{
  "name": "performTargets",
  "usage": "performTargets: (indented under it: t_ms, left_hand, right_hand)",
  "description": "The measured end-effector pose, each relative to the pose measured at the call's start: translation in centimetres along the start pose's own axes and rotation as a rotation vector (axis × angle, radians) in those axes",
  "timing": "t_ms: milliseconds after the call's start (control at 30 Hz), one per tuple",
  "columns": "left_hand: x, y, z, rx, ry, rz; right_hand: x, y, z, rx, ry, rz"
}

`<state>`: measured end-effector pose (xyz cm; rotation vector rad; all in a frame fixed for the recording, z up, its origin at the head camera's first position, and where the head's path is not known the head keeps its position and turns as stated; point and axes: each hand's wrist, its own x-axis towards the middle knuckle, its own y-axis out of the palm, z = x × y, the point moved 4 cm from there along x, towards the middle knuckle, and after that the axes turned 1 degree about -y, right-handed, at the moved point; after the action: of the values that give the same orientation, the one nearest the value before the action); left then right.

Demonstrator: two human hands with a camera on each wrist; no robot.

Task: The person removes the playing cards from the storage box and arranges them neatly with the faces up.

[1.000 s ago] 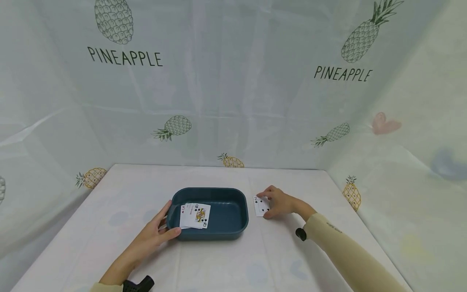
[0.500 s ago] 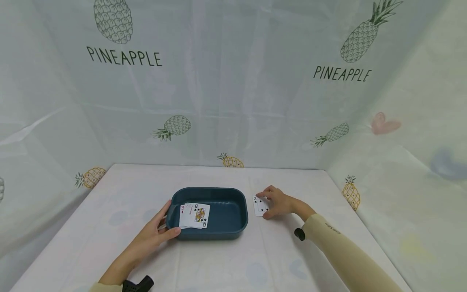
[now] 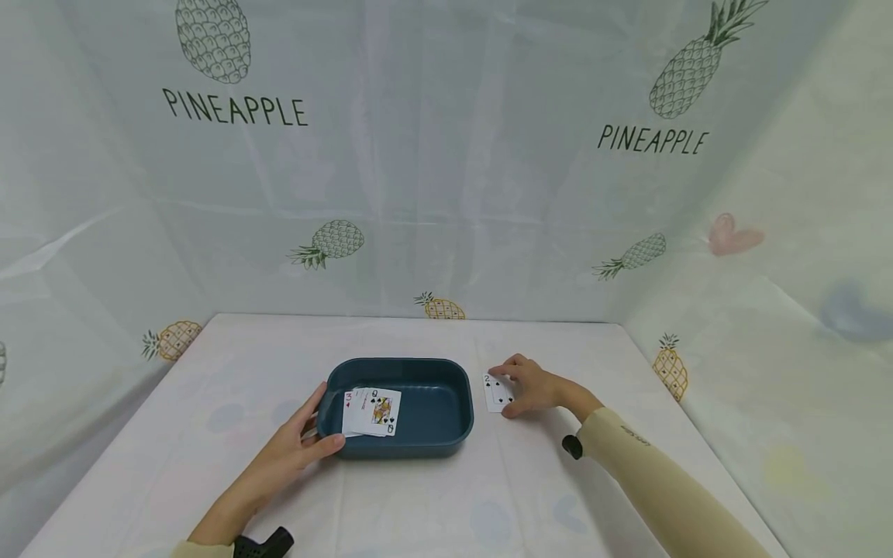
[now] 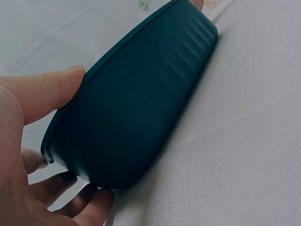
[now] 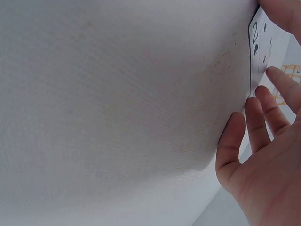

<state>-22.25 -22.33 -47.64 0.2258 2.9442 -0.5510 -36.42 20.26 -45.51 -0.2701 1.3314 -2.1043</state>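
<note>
A dark teal rectangular dish (image 3: 434,412) stands on the table. My left hand (image 3: 296,454) grips its left end, thumb at the near corner of the rim and fingers at the outer side, as the left wrist view also shows on the dish wall (image 4: 131,103). Face-up playing cards (image 3: 373,412) lie overlapping inside at the left, a queen on top. To the right of the dish, my right hand (image 3: 536,387) holds a black two playing card (image 3: 498,394) between thumb and index finger at opposite edges. Its right part is hidden under the hand.
White cloth (image 3: 418,511) covers the table, with faint pastel shapes on it. A pineapple-print sheet (image 3: 446,163) rises behind the table and along both sides. Dark wrist-worn devices show below the left hand (image 3: 263,544) and by the right sleeve (image 3: 574,447).
</note>
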Motion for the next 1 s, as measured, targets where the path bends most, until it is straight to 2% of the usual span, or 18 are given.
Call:
performTargets:
  t_ms: [367,600,800,1000]
  left_hand:
    - [0.1,0.0,0.0,-0.007,0.015,0.002]
    - [0.1,0.1,0.2,-0.007,0.025,0.009]
    - [0.2,0.0,0.2,-0.010,0.019,0.003]
    - [0.0,0.0,0.1,-0.007,0.014,0.003]
  right_hand:
    - [0.1,-0.5,-0.1,-0.047,0.024,0.030]
    - [-0.1,-1.6,1.0,-0.052,0.014,-0.008]
    - [0.2,-2.9,3.8,-0.030,-0.033,-0.099]
    - [0.8,-3.3,7.8,0.062,-0.085,-0.167]
